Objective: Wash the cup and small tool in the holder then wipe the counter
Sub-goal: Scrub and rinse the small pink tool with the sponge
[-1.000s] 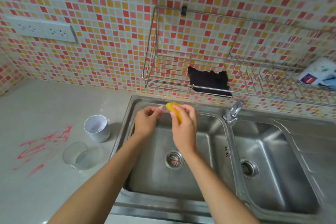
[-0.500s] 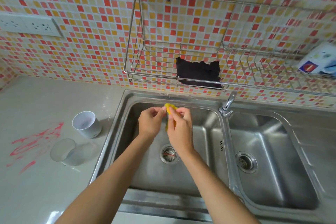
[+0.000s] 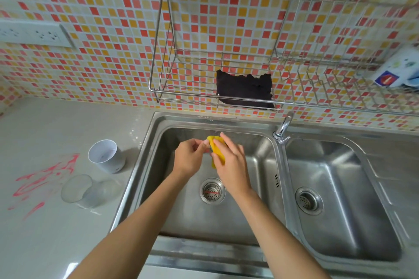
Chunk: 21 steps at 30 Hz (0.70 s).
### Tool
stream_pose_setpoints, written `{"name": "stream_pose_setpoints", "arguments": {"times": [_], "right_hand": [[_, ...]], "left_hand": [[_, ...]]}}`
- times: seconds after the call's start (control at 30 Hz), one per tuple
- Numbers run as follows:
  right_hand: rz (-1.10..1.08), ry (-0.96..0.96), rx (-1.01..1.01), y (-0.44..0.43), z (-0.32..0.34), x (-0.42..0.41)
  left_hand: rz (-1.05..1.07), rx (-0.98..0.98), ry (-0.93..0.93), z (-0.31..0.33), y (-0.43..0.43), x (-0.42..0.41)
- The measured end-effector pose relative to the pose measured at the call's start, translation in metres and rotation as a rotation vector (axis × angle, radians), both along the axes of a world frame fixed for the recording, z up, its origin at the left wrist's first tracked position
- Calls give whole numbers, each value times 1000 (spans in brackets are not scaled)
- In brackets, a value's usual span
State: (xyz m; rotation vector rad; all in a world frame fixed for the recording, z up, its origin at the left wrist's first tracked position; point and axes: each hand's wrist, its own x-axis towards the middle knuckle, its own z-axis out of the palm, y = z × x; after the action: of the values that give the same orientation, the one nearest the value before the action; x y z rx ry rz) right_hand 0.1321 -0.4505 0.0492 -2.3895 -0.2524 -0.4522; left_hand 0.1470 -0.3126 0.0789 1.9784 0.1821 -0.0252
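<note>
Head view: both hands were over the sink (image 3: pixel 181 213), above its drain (image 3: pixel 212 190). The step looked like scrubbing the small tool (image 3: pixel 207 143). To do it well, hold the tool tight, rub every side, and keep it from slipping down the drain. The left hand (image 3: pixel 189 158) had its fingers (image 3: pixel 199 142) curled, pinching something tiny, likely that tool, though it was too small to see well. The right hand (image 3: pixel 231 165) had its fingers (image 3: pixel 226 142) wrapped round a yellow sponge (image 3: pixel 216 154), which touched the left fingertips. The clear cup (image 3: pixel 84 190) lay on its side on the bench (image 3: pixel 56 131), left of the sink, near the white holder (image 3: pixel 105 156) and red marks (image 3: pixel 43 179).
</note>
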Motion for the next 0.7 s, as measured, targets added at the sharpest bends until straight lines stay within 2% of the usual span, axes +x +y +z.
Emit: {"name": "stream_pose_setpoints", "arguments": {"times": [0.17, 0.23, 0.5, 0.6, 0.7], "right_hand": [[-15, -132, -106, -5, 6, 9], [17, -128, -135, -7, 9, 13], [163, -36, -226, -18, 29, 22], [154, -50, -156, -21, 26, 27], [5, -46, -65, -29, 16, 31]], "left_hand": [[-20, -21, 15, -1, -1, -2], [-30, -7, 9, 1, -2, -2], [-285, 427, -349, -1, 13, -1], [-213, 400, -360, 5, 11, 1], [-84, 255, -237, 9, 10, 3]]}}
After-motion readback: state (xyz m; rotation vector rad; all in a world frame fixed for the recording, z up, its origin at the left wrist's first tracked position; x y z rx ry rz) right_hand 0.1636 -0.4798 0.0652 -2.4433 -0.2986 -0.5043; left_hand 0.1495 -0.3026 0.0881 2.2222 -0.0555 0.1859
